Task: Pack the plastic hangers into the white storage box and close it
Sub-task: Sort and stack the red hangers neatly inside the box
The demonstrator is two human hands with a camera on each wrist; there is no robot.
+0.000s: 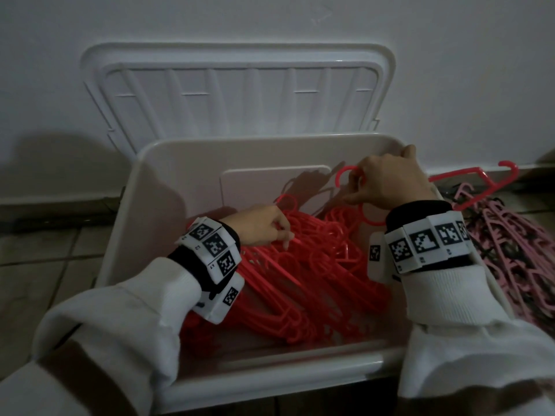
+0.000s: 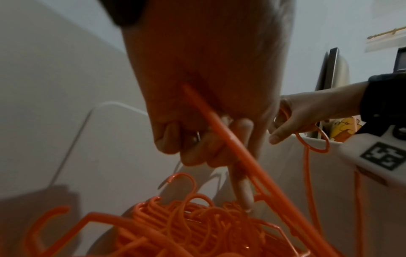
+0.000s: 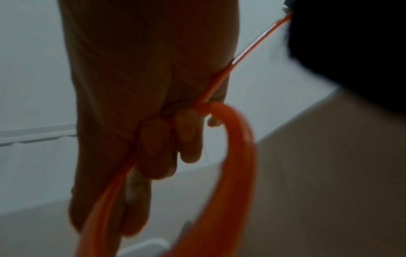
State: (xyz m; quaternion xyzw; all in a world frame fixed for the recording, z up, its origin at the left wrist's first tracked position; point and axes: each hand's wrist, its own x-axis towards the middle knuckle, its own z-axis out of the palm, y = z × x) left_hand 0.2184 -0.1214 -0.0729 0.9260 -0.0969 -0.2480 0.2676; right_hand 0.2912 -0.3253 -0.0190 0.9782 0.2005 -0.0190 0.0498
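Observation:
The white storage box (image 1: 270,382) stands open on the floor, its lid (image 1: 240,94) leaning on the wall behind. A tangled pile of red plastic hangers (image 1: 300,283) (image 2: 197,229) fills the box. My left hand (image 1: 279,232) (image 2: 208,139) is down in the box on the pile's left, fingers curled round the bar of one red hanger (image 2: 241,156). My right hand (image 1: 363,187) (image 3: 158,135) is at the back right of the box, near the rim, gripping red hanger hooks (image 1: 345,172) (image 3: 241,147) that stick up out of the pile.
To the right of the box, a heap of pink hangers (image 1: 516,253) lies on the floor with one red hanger (image 1: 480,184) on top. A white wall runs close behind the lid. Tiled floor (image 1: 45,250) shows to the left.

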